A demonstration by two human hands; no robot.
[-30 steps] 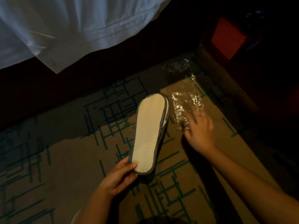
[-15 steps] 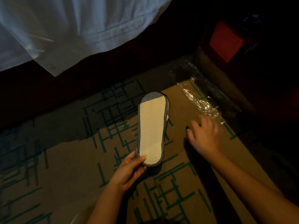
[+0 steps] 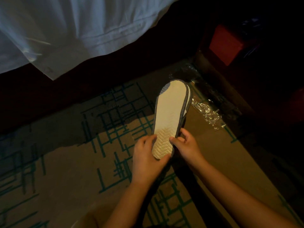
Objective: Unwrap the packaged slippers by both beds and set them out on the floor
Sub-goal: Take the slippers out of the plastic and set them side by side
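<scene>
A pair of flat slippers (image 3: 171,111), stacked sole up, cream sole with grey edging, is held above the carpet at the centre. My left hand (image 3: 146,158) grips the near end from the left, thumb across the sole. My right hand (image 3: 185,145) pinches the right edge of the same end, fingers between the two slippers. The clear plastic wrapper (image 3: 207,112) lies crumpled and empty on the carpet to the right of the slippers, beside the dark furniture.
A white bed sheet (image 3: 79,30) hangs at the upper left over a dark bed base. Dark wooden furniture (image 3: 230,89) with a red panel (image 3: 225,43) stands at the right. Tan carpet (image 3: 65,170) with teal line pattern covers the floor.
My right hand has left the wrapper on the floor and come over to grip the slippers' near end. The slippers shifted to the right.
</scene>
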